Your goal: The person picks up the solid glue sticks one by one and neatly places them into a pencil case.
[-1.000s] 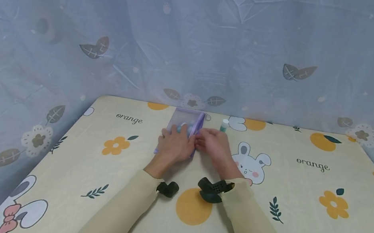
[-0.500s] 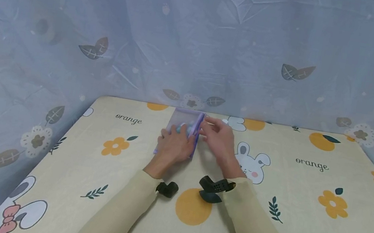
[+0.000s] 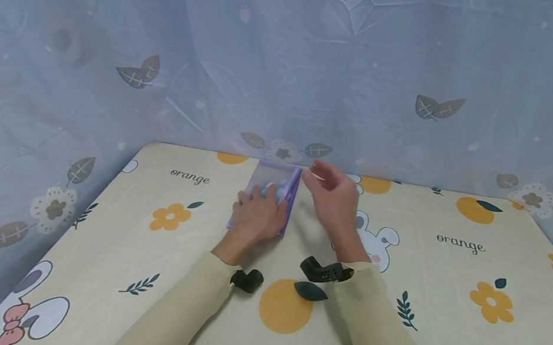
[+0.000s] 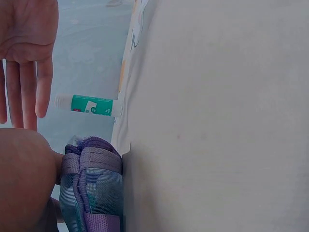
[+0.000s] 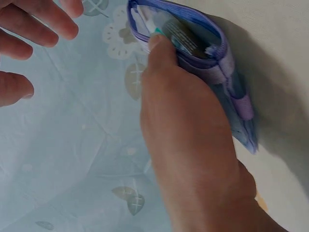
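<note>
The left hand lies flat, palm down, with its fingers stretched forward and pressing down. The right hand is raised just beside the left fingertips, its fingers loose and slightly spread, holding nothing. Both forearms wear pale sleeves and reach forward.

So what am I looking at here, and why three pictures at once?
No machine here: a person works with bare hands, wearing three cameras. The wide picture comes from the head; the two close ones come from cameras on each wrist. On a cartoon-printed table lies a purple mesh pouch with small items inside. The left hand rests flat on the pouch, pressing it down. The right hand hovers beside the pouch, fingers relaxed, with no grip on anything. The left wrist picture also shows a small green-and-white tube standing on the table past the pouch.
</note>
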A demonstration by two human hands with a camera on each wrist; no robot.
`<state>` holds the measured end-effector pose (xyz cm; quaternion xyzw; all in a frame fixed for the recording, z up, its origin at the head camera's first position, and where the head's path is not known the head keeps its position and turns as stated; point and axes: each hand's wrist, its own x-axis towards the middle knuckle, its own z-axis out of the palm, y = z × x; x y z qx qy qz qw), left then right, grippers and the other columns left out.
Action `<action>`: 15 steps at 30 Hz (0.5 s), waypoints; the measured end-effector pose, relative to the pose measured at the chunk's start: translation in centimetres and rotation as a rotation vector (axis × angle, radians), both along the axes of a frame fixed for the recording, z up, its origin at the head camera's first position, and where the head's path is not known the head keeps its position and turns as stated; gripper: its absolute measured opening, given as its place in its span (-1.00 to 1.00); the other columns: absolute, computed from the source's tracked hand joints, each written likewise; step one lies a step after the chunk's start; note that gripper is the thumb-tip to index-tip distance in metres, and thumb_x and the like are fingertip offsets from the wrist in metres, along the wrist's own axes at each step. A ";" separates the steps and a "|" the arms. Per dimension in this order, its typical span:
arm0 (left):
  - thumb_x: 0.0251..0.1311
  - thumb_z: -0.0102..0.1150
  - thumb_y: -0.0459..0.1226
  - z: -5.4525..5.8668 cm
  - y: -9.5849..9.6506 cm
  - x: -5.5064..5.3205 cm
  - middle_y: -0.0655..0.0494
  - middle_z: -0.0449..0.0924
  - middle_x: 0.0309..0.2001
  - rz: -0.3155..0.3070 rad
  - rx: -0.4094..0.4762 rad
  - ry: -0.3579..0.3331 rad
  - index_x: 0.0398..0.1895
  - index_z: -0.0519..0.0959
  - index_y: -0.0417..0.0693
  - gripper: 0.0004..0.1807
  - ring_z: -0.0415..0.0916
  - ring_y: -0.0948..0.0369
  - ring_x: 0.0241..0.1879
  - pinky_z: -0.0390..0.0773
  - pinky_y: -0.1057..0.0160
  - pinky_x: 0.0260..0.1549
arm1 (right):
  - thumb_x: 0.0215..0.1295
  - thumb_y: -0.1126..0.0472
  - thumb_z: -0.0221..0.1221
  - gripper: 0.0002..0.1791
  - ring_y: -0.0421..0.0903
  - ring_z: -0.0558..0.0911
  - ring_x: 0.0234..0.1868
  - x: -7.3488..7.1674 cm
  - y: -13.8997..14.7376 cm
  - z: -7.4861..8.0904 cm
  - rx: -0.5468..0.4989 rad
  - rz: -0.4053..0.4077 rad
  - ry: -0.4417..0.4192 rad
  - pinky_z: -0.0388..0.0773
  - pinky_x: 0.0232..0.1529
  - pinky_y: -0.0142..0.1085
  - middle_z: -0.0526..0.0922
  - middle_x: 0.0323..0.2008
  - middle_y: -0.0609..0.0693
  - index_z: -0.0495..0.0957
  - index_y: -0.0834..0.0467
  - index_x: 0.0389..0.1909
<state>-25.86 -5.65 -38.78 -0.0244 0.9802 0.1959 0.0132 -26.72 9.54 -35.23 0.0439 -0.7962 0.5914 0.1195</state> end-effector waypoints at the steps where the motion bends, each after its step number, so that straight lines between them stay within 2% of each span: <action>1: 0.63 -0.23 0.11 0.0 0.0 0.0 -0.32 0.35 0.43 -0.001 0.001 0.000 0.65 0.19 -0.03 -0.31 0.32 -0.36 0.28 0.40 -0.30 0.26 | 0.46 -0.02 0.34 -0.47 0.01 0.72 0.27 0.0 0.1 0.0 -0.003 -0.005 0.004 0.64 0.30 -0.05 0.74 0.25 0.01 0.60 0.06 0.37; 10: 0.63 -0.25 0.09 0.0 -0.1 0.1 -0.34 0.34 0.43 -0.007 0.017 0.006 0.64 0.20 -0.05 -0.31 0.33 -0.35 0.26 0.40 -0.29 0.24 | 0.46 -0.01 0.33 -0.48 -0.05 0.71 0.28 0.1 0.9 0.7 -0.042 -0.028 0.035 0.66 0.25 -0.05 0.72 0.29 -0.01 0.58 0.04 0.38; 15: 0.63 -0.24 0.09 0.0 -0.1 0.1 -0.34 0.35 0.42 -0.011 0.011 0.004 0.64 0.20 -0.05 -0.32 0.33 -0.34 0.27 0.40 -0.30 0.25 | 0.48 0.00 0.32 -0.47 -0.08 0.67 0.32 -0.1 1.4 0.7 -0.054 -0.031 0.048 0.59 0.36 -0.10 0.69 0.33 -0.03 0.56 0.01 0.40</action>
